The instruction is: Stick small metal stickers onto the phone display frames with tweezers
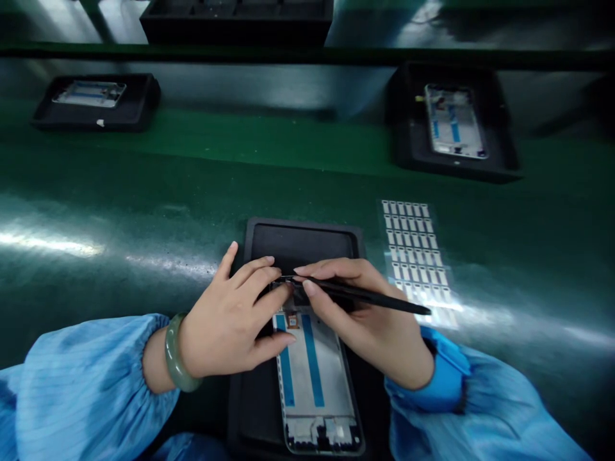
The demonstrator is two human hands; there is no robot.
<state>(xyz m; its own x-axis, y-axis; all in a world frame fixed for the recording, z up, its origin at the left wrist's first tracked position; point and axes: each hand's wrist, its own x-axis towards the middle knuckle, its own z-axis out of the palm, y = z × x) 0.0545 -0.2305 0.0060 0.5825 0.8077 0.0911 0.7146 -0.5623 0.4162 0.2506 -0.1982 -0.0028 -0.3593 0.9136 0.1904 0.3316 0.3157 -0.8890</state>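
Observation:
A phone frame (331,378) with blue strips lies in a black tray (303,240) in front of me. My right hand (369,314) pinches black tweezers (375,298), whose tips reach the upper end of the frame. My left hand (235,320) rests over the upper left part of the frame, its fingers spread and the fingertips close to the tweezer tips. Whatever lies under the fingertips is hidden. A small copper-coloured piece with a square label (293,321) shows on the frame just below the left fingers.
To the right lies a sheet of small white stickers (416,246). Further back, a black tray (139,105) at left and another black tray (403,137) at right each bear a phone frame. A black compartment box (235,31) stands at the far edge.

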